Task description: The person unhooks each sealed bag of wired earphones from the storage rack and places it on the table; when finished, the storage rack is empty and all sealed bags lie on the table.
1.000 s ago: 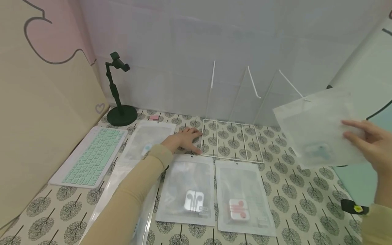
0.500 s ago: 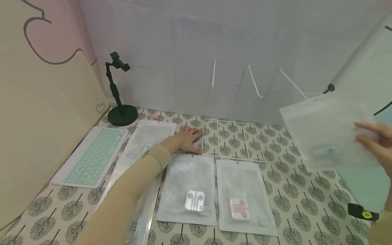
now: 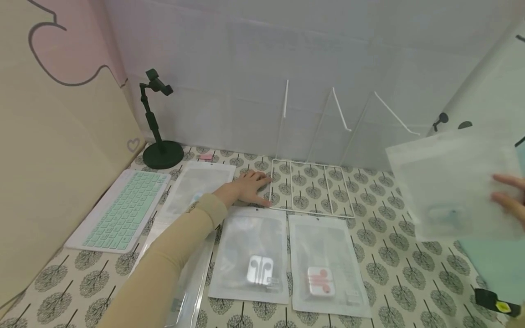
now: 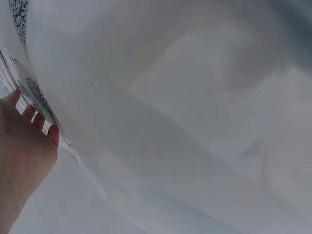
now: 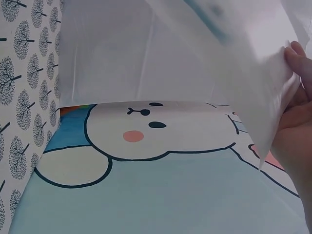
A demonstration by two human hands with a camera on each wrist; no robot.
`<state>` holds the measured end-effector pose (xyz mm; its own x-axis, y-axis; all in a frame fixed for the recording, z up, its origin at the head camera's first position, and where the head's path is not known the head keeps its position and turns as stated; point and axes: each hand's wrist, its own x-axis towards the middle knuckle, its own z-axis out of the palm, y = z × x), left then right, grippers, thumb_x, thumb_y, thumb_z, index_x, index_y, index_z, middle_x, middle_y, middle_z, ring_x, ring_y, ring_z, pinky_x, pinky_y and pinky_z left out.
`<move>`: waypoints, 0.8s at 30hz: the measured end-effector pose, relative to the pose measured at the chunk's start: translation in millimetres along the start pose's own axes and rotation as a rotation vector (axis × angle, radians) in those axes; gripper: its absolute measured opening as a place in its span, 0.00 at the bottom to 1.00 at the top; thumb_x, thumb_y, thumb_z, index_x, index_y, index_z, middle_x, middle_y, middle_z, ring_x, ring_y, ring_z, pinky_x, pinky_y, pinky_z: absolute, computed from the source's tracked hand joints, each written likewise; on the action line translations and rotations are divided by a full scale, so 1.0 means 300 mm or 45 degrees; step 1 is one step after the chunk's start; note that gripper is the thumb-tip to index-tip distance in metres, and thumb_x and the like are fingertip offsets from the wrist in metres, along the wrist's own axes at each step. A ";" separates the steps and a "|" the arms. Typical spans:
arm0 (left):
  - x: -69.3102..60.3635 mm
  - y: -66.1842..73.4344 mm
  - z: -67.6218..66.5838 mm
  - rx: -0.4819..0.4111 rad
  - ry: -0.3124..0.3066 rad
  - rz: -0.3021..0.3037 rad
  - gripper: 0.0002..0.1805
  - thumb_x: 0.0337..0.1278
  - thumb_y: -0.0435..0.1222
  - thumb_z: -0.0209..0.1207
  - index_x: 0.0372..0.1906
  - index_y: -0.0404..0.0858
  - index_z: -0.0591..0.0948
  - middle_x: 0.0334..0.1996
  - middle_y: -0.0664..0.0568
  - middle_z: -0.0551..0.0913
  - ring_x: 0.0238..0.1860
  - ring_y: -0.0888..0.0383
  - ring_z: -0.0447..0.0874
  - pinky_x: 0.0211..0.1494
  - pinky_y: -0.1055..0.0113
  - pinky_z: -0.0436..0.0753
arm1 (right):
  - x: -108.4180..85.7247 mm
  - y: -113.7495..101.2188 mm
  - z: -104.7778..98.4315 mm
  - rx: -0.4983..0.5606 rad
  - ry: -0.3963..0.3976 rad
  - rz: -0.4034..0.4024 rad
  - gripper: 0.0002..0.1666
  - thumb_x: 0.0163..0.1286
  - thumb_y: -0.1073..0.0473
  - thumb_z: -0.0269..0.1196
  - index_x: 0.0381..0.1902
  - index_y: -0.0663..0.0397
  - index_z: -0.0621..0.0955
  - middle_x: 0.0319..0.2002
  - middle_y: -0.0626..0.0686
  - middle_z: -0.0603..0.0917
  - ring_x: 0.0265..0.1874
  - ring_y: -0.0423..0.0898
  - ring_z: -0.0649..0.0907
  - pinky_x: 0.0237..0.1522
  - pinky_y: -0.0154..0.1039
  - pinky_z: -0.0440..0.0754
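In the head view my left hand [image 3: 246, 187] lies with spread fingers on the patterned cloth, touching the left edge of a white wire rack [image 3: 291, 187]. Three prongs rise at the rack's back. My right hand [image 3: 510, 200], partly cut off by the right edge, pinches a frosted zip pouch [image 3: 455, 171] up in the air, right of the rack. Something pale blue shows blurrily inside it. The right wrist view shows the thumb pressed on the pouch [image 5: 253, 87]. Near the rack's front lie a pouch with grey-and-white earphones [image 3: 246, 237] and another with pink earphones [image 3: 320, 246].
Further left lie a pouch with a light-blue item [image 3: 201, 182] and a clear pouch [image 3: 194, 278], partly under my left sleeve. A mint-green keyboard [image 3: 119, 212], a dark green stand [image 3: 163, 155] and a small pink piece [image 3: 206, 157] are beyond. Walls enclose the table.
My right hand has carried the frosted pouch to the right, away from the rack's prongs, partly out of the head view. The left hand stays at the rack.
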<state>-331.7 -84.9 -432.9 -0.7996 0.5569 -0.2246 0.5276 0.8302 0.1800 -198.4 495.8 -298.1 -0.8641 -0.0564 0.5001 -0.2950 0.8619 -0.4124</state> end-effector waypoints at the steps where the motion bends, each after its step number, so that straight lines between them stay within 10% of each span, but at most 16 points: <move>1: -0.001 0.000 -0.001 0.009 0.001 -0.003 0.53 0.48 0.72 0.48 0.75 0.52 0.48 0.73 0.50 0.50 0.73 0.44 0.44 0.73 0.42 0.46 | -0.009 -0.004 0.001 -0.004 -0.001 0.009 0.27 0.73 0.60 0.52 0.67 0.36 0.67 0.34 0.11 0.65 0.19 0.17 0.68 0.13 0.22 0.66; 7: -0.008 0.006 -0.008 0.004 0.008 0.001 0.53 0.48 0.71 0.50 0.75 0.51 0.49 0.73 0.49 0.51 0.73 0.44 0.45 0.73 0.42 0.47 | -0.066 -0.074 0.026 0.102 0.064 -0.007 0.27 0.72 0.63 0.54 0.59 0.23 0.71 0.27 0.12 0.68 0.10 0.26 0.67 0.08 0.28 0.61; 17: 0.000 0.003 0.002 0.008 0.010 -0.011 0.54 0.46 0.73 0.49 0.75 0.52 0.49 0.73 0.49 0.50 0.73 0.43 0.44 0.72 0.41 0.47 | -0.158 -0.188 0.094 0.465 0.139 0.012 0.28 0.63 0.81 0.53 0.59 0.61 0.75 0.24 0.29 0.78 0.12 0.29 0.73 0.23 0.17 0.74; 24: 0.000 -0.002 0.002 -0.005 0.010 -0.008 0.54 0.46 0.72 0.50 0.75 0.52 0.49 0.73 0.49 0.50 0.73 0.42 0.44 0.72 0.41 0.47 | -0.212 -0.219 0.139 0.525 0.174 0.203 0.26 0.62 0.79 0.56 0.57 0.57 0.78 0.21 0.34 0.78 0.12 0.31 0.71 0.18 0.21 0.72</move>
<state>-331.8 -85.4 -433.7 -0.8053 0.5514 -0.2181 0.5214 0.8336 0.1823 -141.2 421.6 -334.6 -0.8583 0.1510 0.4904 -0.3244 0.5807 -0.7467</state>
